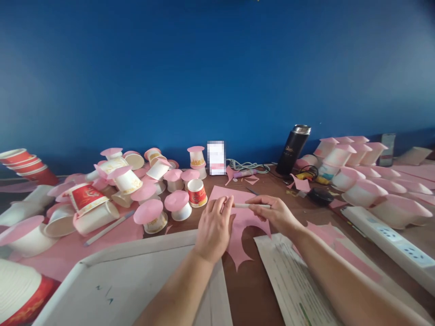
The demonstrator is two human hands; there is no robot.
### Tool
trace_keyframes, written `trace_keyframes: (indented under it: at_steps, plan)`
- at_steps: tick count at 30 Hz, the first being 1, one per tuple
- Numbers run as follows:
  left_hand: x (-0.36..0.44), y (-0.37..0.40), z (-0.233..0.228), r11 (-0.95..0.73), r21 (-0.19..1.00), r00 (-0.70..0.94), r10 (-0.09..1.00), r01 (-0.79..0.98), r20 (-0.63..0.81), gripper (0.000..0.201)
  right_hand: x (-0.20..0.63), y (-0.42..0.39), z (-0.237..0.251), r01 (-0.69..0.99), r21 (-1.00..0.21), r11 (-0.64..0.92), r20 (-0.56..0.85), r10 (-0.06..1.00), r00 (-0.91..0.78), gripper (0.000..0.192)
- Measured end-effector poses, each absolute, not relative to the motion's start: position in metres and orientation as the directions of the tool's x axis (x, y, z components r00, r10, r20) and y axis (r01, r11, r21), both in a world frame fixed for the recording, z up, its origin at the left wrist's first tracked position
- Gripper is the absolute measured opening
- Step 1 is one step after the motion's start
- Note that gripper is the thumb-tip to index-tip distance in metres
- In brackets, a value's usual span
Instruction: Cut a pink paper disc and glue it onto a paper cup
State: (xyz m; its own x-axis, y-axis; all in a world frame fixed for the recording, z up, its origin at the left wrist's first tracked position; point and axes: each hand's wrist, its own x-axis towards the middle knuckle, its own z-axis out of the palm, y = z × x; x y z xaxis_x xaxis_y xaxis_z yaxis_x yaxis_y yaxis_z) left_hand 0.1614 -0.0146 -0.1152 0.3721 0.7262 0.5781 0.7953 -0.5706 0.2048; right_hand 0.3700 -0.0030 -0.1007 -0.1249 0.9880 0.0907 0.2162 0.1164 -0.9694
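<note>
My right hand (273, 209) is closed around a slim white pen (242, 205), held nearly level above a sheet of pink paper (243, 222). The pen's left end runs to the fingers of my left hand (215, 226), which are pinched together there; whether a cap sits between them is hidden. Curved pieces have been cut from the pink sheet's lower edge, leaving pointed corners. Left of my hands stand paper cups with pink paper discs (177, 200) on them, and a red-and-white paper cup (197, 193) with no disc.
A white board or tray lid (136, 280) lies at the front left. To the right are a printed sheet (288, 280), a power strip (390, 235), a black mouse (320, 195) and rows of disc-topped cups (367, 185). A black flask (292, 149) stands by the blue wall.
</note>
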Motion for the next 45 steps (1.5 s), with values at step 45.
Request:
trace_keyframes:
  at_steps: [45]
  plan:
    - [0.118,0.016,-0.067,-0.051,0.106,-0.024,0.794,0.993,0.607,0.031,0.346,0.015,-0.129,-0.264,-0.963,0.054,-0.001,0.979,0.204,0.042]
